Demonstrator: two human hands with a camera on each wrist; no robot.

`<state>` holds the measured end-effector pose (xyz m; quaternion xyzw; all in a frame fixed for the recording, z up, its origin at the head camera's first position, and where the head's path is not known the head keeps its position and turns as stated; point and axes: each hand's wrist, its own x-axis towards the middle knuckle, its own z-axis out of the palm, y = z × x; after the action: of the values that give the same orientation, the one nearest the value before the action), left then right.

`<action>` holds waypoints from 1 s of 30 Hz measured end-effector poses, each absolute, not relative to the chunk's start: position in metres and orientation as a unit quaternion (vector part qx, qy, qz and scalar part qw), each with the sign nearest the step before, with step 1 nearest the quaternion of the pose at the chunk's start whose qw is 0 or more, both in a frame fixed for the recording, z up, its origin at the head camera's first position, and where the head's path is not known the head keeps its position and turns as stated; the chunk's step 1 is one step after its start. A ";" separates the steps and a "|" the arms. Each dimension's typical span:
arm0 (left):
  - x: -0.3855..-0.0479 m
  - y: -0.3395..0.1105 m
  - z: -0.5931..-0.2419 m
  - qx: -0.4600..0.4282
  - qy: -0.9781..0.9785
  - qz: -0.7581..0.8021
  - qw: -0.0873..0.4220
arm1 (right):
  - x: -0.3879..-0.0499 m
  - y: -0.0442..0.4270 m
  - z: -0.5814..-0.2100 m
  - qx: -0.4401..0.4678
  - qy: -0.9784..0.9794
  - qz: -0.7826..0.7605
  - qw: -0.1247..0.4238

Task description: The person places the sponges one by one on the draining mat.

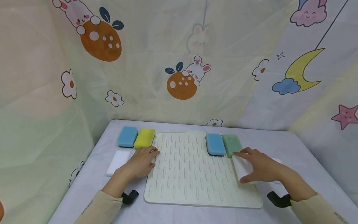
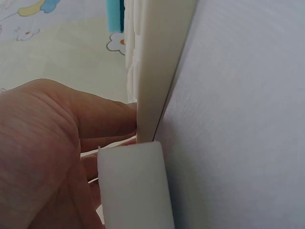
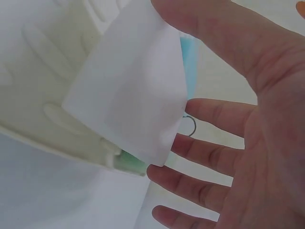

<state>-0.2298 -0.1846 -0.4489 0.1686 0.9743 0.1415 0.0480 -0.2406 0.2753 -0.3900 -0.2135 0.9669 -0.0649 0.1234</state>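
A cream drying mat (image 1: 190, 186) with raised oblong ridges lies at the middle of the table. My left hand (image 1: 142, 162) rests at its left edge, thumb touching the mat's side (image 2: 157, 62) in the left wrist view. Under that forearm lies a white sponge block (image 1: 118, 160). My right hand (image 1: 258, 165) grips another white sponge (image 3: 131, 90) between thumb and fingers, tilted over the mat's right edge. Just behind it, a green sponge (image 1: 231, 143) overlaps the mat's edge, beside a blue sponge (image 1: 215, 144) with a dark underside.
Behind my left hand, a second blue sponge (image 1: 127, 136) and a yellow sponge (image 1: 144, 138) lie side by side, left of the mat. A white item (image 1: 277, 161) shows partly behind the right hand. Printed cloth (image 1: 145, 77) hangs around the white-covered table (image 1: 173, 216).
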 end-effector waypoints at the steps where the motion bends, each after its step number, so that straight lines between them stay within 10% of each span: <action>1: -0.230 -0.184 -0.449 0.169 0.974 0.143 0.048 | -0.241 0.274 -0.391 -0.214 0.967 -0.065 0.124; 30: -0.233 -0.185 -0.454 0.166 0.975 0.139 0.050 | -0.238 0.227 -0.397 -0.271 0.954 -0.089 0.097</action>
<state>-0.2330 -0.1852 -0.4536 0.1658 0.9751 0.1386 0.0497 -0.2379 0.2271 -0.3969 -0.2709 0.9535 -0.0892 0.0969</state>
